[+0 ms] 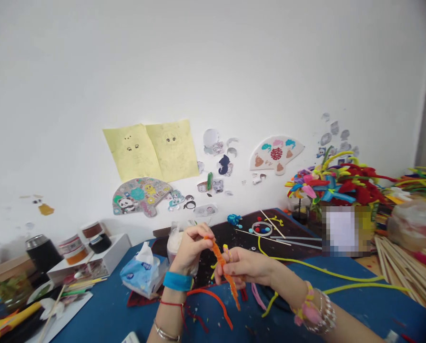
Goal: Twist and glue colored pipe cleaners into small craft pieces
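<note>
The orange fuzzy strand [218, 253] hangs in the air above the desk [106, 317], slanting down from the left fingers past the right ones, with its tail free below both. To work it evenly, it seems best to keep the upper pinch firm and make small turns with the lower fingers, close to the grip, so the strand does not kink. A light touch should spare the fuzz.

The left hand [193, 243] is raised, thumb and fingers clamped on the strand's top end. The right hand [243, 267] reaches in from the right, slightly lower, palm turned inward, its fingers closed around the strand's middle. Below the fingers, a loose orange strip [221, 307] curves on the desk; yellow-green stems [323, 270] lie to their right.
</note>
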Demonstrator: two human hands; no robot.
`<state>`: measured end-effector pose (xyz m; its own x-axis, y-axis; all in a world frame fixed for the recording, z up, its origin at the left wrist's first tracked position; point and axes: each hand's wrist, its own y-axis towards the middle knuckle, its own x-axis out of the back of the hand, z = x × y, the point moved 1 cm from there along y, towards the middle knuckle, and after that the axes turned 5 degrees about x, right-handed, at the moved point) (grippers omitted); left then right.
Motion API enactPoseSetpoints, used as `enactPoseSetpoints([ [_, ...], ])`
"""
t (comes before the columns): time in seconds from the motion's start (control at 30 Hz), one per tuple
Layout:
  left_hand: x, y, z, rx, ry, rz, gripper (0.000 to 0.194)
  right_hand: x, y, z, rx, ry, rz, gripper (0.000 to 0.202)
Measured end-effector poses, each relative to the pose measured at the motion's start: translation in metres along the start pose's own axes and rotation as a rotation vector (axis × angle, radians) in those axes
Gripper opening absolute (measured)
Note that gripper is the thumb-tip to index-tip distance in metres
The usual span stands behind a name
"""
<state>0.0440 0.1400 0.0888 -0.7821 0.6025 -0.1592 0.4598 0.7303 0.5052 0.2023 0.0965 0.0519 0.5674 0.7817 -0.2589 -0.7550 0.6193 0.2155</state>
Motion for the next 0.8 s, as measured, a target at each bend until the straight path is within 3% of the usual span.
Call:
enactPoseSetpoints([
  [0.13,-0.004,0.002,-0.008,-0.010,0.043,-0.120,0.020,0.002,-0.001,0.005,0.070,-0.062,-0.075,0.030],
  [0.33,-0.011,0.003,-0.017,0.036,0.093,-0.247,0.029,0.004,-0.001,0.015,0.091,-0.301,-0.287,0.029],
  [0.43,-0.013,0.004,-0.016,0.105,0.128,-0.326,0.033,0.002,-0.002,0.020,0.154,-0.612,-0.395,0.026],
  [0.57,-0.013,0.007,-0.005,0.128,0.201,-0.507,0.037,0.004,-0.005,0.019,0.461,-1.275,-0.617,0.025],
  [0.63,-0.013,0.008,-0.001,0.087,0.246,-0.589,0.037,0.008,-0.005,0.015,0.554,-1.454,-0.688,0.028],
  [0.7,-0.014,0.008,-0.002,0.064,0.274,-0.588,0.033,0.011,-0.003,0.013,0.537,-1.428,-0.719,0.028],
  [0.8,-0.015,0.006,-0.014,0.120,0.251,-0.430,0.030,0.011,-0.001,0.017,0.332,-1.054,-0.642,0.024],
])
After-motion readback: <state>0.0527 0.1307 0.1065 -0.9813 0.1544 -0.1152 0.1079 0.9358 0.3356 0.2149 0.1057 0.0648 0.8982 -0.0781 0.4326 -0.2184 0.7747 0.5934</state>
